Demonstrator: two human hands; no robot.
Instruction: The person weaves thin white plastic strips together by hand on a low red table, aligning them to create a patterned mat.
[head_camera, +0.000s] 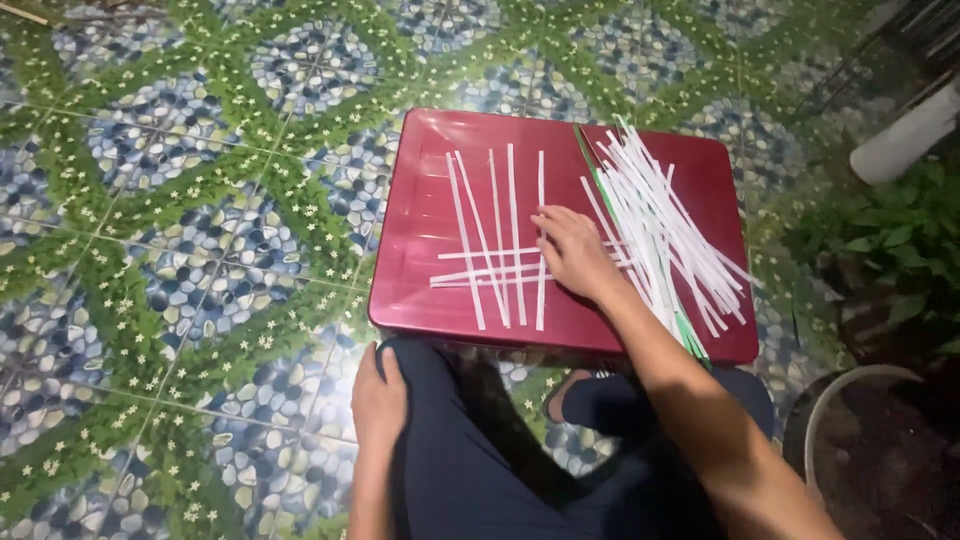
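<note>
White strips (500, 240) lie laid out crosswise on the middle of a red tray (420, 200). The right hand (572, 250) presses flat on them, fingers spread, gripping nothing. At its 3 o'clock sits a loose strip pile (660, 230). At 7 o'clock, the left hand (378, 395) rests open on a knee (440, 400).

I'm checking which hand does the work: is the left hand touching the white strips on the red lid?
No, the left hand rests on the person's knee, while the right hand touches the white strips.
</note>
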